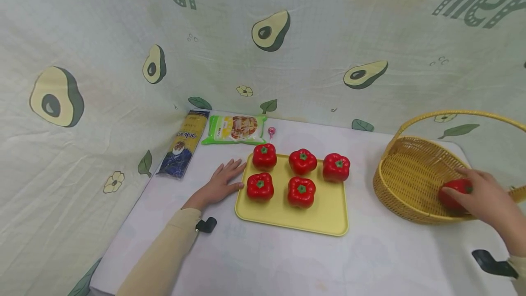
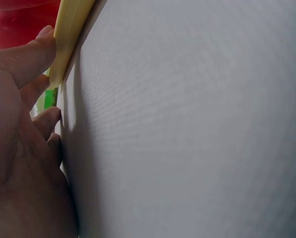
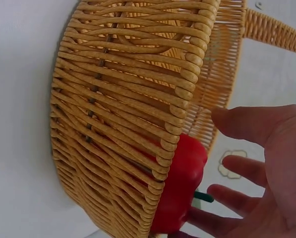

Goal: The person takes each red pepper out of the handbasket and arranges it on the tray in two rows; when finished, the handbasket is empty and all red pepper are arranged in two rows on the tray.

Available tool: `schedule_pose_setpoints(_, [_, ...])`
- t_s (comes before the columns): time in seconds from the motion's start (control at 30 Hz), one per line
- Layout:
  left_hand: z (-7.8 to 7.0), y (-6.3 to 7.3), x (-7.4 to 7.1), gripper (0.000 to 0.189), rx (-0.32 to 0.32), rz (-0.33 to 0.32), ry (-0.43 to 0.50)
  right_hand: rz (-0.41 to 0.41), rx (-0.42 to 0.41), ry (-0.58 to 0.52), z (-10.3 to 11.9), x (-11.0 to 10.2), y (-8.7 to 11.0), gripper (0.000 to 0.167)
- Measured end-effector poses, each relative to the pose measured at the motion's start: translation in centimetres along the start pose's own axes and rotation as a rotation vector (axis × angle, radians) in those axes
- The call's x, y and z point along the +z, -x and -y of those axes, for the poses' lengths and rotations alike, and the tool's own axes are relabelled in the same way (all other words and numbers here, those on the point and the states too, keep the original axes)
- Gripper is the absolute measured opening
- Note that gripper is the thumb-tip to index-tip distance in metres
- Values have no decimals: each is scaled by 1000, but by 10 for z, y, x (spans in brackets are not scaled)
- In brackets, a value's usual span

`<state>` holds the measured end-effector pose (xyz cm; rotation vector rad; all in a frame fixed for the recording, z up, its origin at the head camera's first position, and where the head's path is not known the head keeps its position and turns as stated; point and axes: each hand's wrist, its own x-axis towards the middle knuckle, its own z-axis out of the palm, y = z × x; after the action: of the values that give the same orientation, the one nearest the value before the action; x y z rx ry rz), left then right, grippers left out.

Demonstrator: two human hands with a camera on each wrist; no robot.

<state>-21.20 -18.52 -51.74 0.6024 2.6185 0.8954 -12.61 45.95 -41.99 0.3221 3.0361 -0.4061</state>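
Observation:
My left hand (image 1: 222, 182) lies flat on the table with its fingers stretched out, the thumb at the left rim of a yellow tray (image 1: 279, 216). On the tray stand several red bell peppers (image 1: 301, 192) with green stems, in two rows. Over at the right, my right hand (image 1: 485, 195) reaches over the rim of a wicker basket (image 1: 404, 191) beside another red bell pepper (image 3: 180, 183) inside it. In the right wrist view its fingers are spread and loose, the thumb apart from the pepper, with lower fingertips close by the stem side.
A blue and yellow pasta packet (image 1: 185, 145) lies at the back left, beside a green food packet (image 1: 236, 129). Close to that packet is a pink lollipop (image 1: 271, 131). The basket's tall handle (image 1: 456, 112) arches over its opening. A printed cloth hangs behind the table.

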Motion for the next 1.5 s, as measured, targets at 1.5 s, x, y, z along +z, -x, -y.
schedule_pose_setpoints(1.5, [1, 0, 1, 72, 17, -8, -2, 62, -111, -7, -2, 8, -3, 72])
